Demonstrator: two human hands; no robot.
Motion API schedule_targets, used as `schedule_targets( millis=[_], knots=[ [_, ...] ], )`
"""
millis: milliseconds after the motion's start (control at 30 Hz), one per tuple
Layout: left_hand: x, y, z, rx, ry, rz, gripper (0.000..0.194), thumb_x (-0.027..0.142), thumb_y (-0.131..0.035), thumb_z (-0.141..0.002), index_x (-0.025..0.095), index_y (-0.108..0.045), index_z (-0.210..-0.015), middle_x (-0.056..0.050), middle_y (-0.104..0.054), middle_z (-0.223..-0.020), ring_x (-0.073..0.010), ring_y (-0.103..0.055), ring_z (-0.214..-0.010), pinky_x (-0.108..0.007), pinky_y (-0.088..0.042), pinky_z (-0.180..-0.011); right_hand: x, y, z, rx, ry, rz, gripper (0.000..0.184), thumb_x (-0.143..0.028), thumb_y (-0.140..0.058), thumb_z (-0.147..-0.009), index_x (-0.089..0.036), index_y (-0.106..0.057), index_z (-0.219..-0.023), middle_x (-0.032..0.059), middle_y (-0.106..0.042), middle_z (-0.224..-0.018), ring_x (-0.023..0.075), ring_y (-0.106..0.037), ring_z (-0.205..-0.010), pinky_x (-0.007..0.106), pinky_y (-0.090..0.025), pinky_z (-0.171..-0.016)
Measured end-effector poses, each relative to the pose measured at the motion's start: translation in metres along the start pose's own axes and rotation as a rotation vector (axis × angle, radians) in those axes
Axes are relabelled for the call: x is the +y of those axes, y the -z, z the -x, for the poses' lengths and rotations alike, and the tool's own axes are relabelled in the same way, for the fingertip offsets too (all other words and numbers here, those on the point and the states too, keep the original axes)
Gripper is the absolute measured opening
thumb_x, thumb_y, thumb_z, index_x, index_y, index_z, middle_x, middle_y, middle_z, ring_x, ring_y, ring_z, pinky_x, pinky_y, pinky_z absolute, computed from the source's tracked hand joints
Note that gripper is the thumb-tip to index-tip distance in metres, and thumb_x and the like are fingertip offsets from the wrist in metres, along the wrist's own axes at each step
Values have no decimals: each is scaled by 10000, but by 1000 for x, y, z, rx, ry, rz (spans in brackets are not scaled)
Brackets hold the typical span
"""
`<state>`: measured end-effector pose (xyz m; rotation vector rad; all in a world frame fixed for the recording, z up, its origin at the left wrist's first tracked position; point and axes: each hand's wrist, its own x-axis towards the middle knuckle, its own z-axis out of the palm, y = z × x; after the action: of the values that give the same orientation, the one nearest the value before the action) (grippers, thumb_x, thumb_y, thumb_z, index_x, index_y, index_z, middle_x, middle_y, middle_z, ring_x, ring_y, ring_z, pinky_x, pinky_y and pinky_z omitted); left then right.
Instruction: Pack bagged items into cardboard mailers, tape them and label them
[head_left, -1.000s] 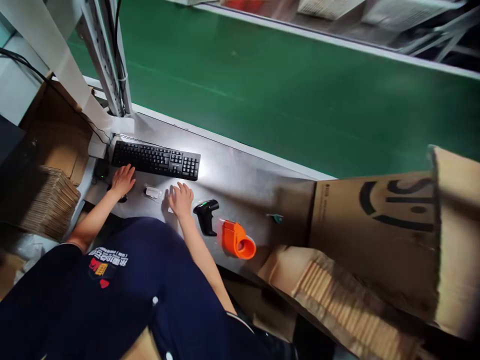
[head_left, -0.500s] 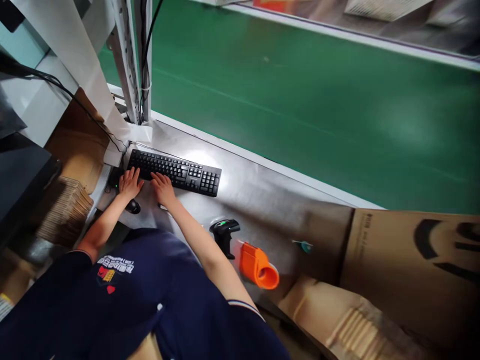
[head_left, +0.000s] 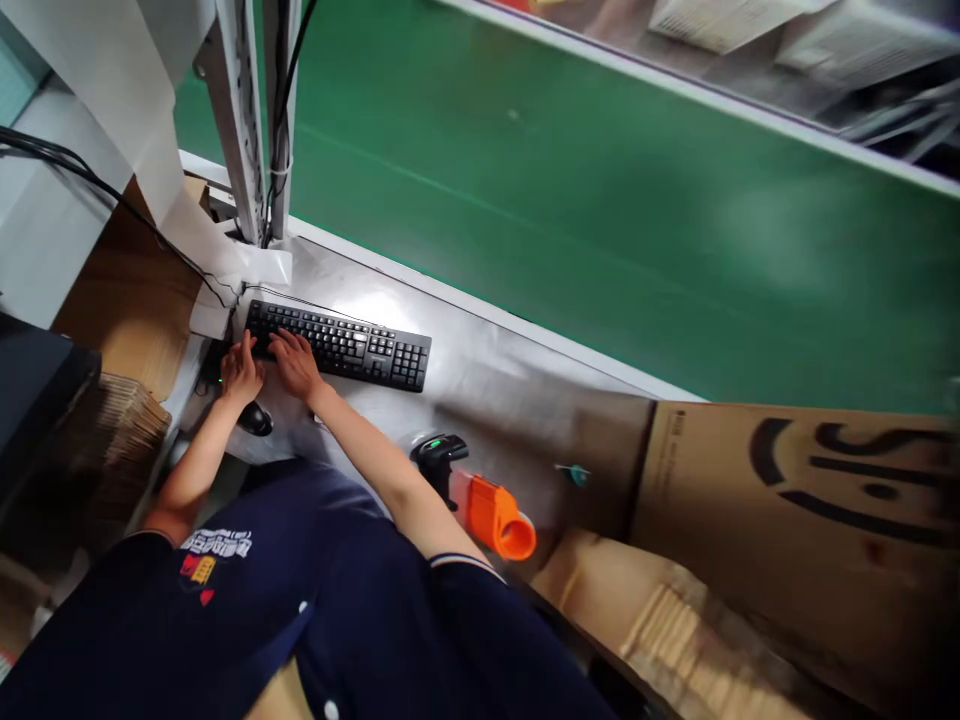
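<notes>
A black keyboard lies on the grey metal worktop. My left hand is at its left end, fingers stretched toward the keys, holding nothing. Close beside it, my right hand rests with spread fingers over the left part of the keys, also holding nothing. A black mouse lies just below my left hand, apart from its fingers. To the right of my right forearm stands a black barcode scanner with a green light, next to an orange tape dispenser.
Beyond the worktop runs a green conveyor belt with a white edge. A large cardboard box and stacked flat cartons stand at right. More folded cardboard sits at left, below black cables. A small teal item lies on the worktop.
My right hand has shifted left and farther up over the keys, closer to my left hand. The view has shifted slightly, showing more of the box and the crates beyond the belt.
</notes>
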<state>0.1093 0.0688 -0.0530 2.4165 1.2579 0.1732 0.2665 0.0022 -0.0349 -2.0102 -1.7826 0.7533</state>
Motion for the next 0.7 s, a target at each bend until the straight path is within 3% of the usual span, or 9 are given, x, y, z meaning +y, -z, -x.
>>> schedule_targets(
  millis=[233,400,533,600,700],
  knots=[
    [5,-1,4,-12,18,-26,813,186,-500,-955,117,-206,-1710,-189,-588,-1580,-379,-508,-1460,-573,-445,-1176,45,-5,74,168,-284,-52,395,-71,-550,-862,-161,-673,-1226,161,-591,-1590,330,-435,-1543,538,-355,-1235],
    [7,3,-3,3,29,-27,797,186,-494,-939,86,-254,-1693,-195,-616,-1548,-395,-515,-1443,-602,-440,-1182,62,2,63,254,-359,-24,458,-53,-511,-832,-154,-666,-1251,166,-560,-1613,347,-424,-1531,566,-344,-1223],
    [9,13,-8,-17,26,-45,779,178,-501,-944,90,-277,-1685,-214,-617,-1530,-392,-497,-1462,-600,-446,-1176,70,16,49,249,-380,-39,436,-68,-524,-831,-146,-666,-1235,185,-647,-1491,345,-464,-1485,548,-361,-1222],
    [16,16,-5,-17,3,-64,735,176,-508,-953,93,-336,-1662,-221,-615,-1517,-392,-483,-1469,-585,-436,-1183,81,24,61,317,-402,-72,431,-90,-507,-853,-140,-651,-1256,187,-658,-1455,336,-486,-1463,542,-364,-1234],
    [41,10,13,-92,-166,-71,535,190,-502,-980,132,-572,-1507,-197,-660,-1413,-368,-558,-1379,-533,-449,-1168,107,33,112,487,-492,-193,482,-112,-456,-875,-123,-589,-1338,196,-640,-1444,306,-560,-1387,507,-423,-1202]
  ],
)
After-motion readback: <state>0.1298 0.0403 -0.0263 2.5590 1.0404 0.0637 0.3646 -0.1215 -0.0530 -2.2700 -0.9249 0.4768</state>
